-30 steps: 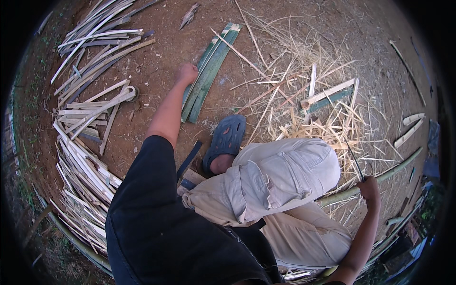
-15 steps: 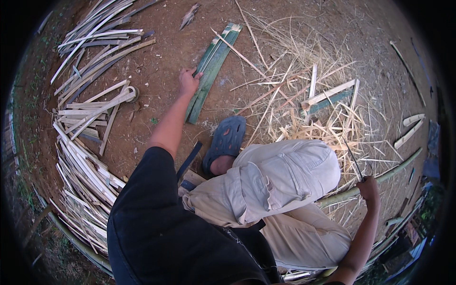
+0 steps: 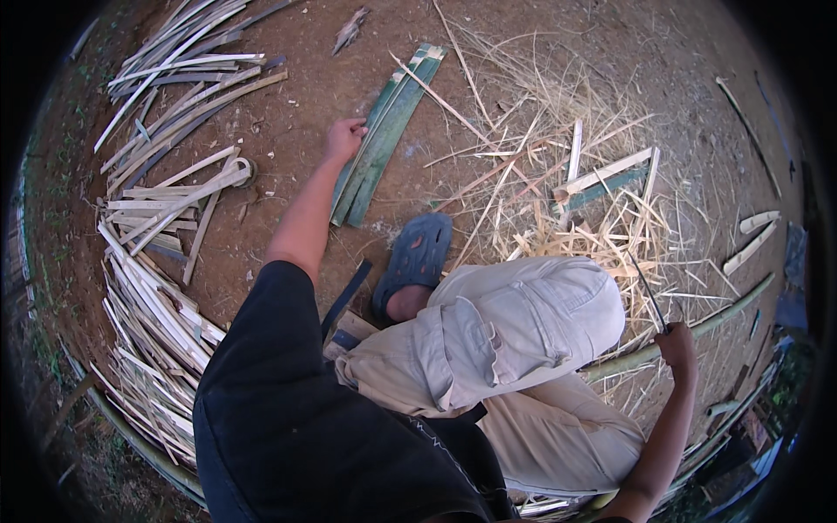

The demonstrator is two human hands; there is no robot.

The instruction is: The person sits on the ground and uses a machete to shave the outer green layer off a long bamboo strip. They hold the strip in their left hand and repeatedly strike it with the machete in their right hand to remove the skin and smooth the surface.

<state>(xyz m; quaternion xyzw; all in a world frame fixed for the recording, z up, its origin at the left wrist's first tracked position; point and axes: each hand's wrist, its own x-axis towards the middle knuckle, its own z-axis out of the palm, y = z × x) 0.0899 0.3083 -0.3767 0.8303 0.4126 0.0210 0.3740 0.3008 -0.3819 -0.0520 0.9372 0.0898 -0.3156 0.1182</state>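
Several flat green bamboo strips (image 3: 384, 157) lie side by side on the soil in front of me. My left hand (image 3: 346, 139) is at their left edge, its fingers curled closed on the leftmost strip; the fingertips show only in part. At the right, beyond my bent knee, my right hand (image 3: 677, 343) grips the handle of a knife (image 3: 648, 286). Its thin dark blade points up and away over pale shavings (image 3: 602, 248).
Pale split strips (image 3: 161, 322) are heaped along the left, with another bundle (image 3: 187, 78) farther off. A tape roll (image 3: 246, 172) lies beside short strips. My clogged foot (image 3: 414, 257) stands near the green strips. A long green pole (image 3: 697, 327) crosses the right.
My left hand has shifted slightly left and up, and the lower end of the leftmost green strip has swung left. My right hand and the knife stay almost still.
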